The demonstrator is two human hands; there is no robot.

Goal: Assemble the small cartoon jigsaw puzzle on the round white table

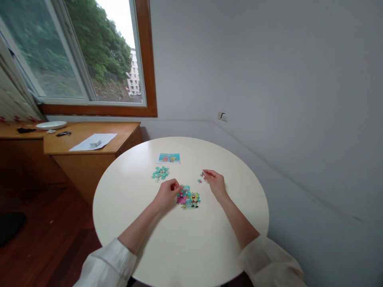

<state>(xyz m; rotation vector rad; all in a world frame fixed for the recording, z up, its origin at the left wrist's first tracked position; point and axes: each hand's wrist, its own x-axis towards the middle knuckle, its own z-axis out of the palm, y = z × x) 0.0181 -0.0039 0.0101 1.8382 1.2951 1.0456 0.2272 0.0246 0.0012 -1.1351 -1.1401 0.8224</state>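
Note:
A partly assembled jigsaw puzzle (188, 198) with a yellow and a pink cartoon figure lies flat on the round white table. At its upper left edge is my left hand (168, 192), with fingers curled and thumb and forefinger together; whatever they may hold is hidden. Beyond the puzzle to the right, my right hand (216, 183) has a small puzzle piece (202, 174) at its fingertips. Another loose piece (200, 181), pinkish and green, lies just below it. A heap of turquoise puzzle pieces (160, 173) sits farther back on the left.
Behind the heap lies a picture card (169, 158) showing cartoon figures. The round white table (176, 247) stands near a wall on the right. A wooden desk (125, 137) at the left carries a paper sheet (104, 139) and a white plate (51, 125).

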